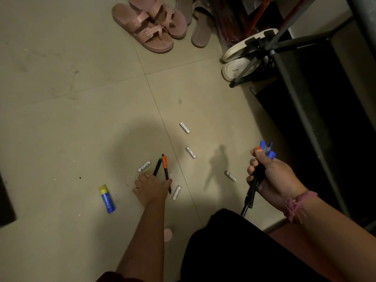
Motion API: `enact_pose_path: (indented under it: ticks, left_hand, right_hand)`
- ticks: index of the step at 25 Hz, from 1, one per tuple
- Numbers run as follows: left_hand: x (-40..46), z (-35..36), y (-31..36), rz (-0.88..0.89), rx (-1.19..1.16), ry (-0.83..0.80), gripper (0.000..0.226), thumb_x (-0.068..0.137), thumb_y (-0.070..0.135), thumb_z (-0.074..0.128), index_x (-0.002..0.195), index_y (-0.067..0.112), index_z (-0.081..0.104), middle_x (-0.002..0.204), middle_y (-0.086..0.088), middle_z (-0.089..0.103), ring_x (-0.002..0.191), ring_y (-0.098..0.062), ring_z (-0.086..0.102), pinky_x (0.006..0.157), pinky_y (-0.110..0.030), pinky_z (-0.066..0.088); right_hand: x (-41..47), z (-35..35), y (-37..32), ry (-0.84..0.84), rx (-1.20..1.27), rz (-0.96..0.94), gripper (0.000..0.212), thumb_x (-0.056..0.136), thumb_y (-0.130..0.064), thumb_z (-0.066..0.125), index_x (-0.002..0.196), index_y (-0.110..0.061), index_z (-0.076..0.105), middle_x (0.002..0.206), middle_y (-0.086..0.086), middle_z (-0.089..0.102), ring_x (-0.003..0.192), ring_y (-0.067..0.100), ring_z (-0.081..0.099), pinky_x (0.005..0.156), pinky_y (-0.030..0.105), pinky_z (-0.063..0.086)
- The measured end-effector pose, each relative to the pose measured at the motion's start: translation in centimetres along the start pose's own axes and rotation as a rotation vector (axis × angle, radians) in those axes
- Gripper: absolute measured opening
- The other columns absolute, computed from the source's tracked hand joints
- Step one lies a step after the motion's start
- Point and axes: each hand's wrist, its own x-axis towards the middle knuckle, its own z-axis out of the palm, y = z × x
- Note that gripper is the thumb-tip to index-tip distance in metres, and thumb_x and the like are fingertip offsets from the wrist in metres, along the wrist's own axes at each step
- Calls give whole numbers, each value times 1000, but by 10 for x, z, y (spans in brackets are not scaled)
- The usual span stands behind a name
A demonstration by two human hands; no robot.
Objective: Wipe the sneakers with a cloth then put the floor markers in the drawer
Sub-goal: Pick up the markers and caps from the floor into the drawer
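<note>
Two black markers lie on the tiled floor, one green-capped (157, 167) and one orange-capped (165, 165). My left hand (151, 189) is down on the floor at their lower ends; its fingers curl over the end of the green-capped marker and its thumb is against the orange-capped one. My right hand (270, 180) is raised to the right and grips a bundle of markers (264, 148) with blue and orange caps pointing up. A pair of white shoes (241, 64) lies at the upper right under a tripod leg. No cloth or drawer is in view.
Several white batteries (190, 152) are scattered around the markers. A blue glue stick with a yellow cap (106, 198) lies to the left. Pink sandals (150, 27) sit at the top. A black tripod (284, 43) and dark furniture (335, 129) fill the right side.
</note>
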Motion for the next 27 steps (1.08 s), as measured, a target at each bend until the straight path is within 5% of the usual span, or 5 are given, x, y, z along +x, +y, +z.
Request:
enact_pose_path:
  ticks: [7,15,20,23,27]
  left_hand:
    - [7,16,-13,75,-48,-101,30,100,8,32,126,-2,44,127,-17,51,116,-31,51,92,-36,43]
    - [-21,-20,-13,197,-603,-266,31,103,20,33,118,0,51,111,-21,53,87,-33,54,77,-39,45]
    - [-115,-95,22,97,-1192,-546,23,101,11,43,120,13,57,72,-2,45,65,-14,46,63,-27,40]
    - [-172,-146,46,136,-1438,-712,24,99,2,45,117,4,61,77,-2,52,65,-10,50,72,-25,45]
    - [-241,-205,68,230,-1451,-905,22,97,10,52,116,6,62,111,-7,68,100,-19,66,86,-34,53]
  right_hand:
    - [-2,13,1,0,8,4,17,98,-28,46,86,-18,53,54,-6,45,44,8,44,43,20,37]
    - [-20,18,-22,-106,38,65,14,96,-30,50,91,-19,56,60,-4,51,49,9,55,57,29,42]
    - [-50,9,-51,-187,137,85,18,95,-22,52,110,-17,60,68,-3,62,60,10,61,68,36,50]
    - [-80,-3,-67,-233,268,59,21,96,-12,49,112,-16,62,77,-2,70,64,10,66,66,33,54]
    - [-141,-32,-79,-295,419,-12,27,95,-6,46,118,-13,60,102,6,73,75,13,70,71,33,57]
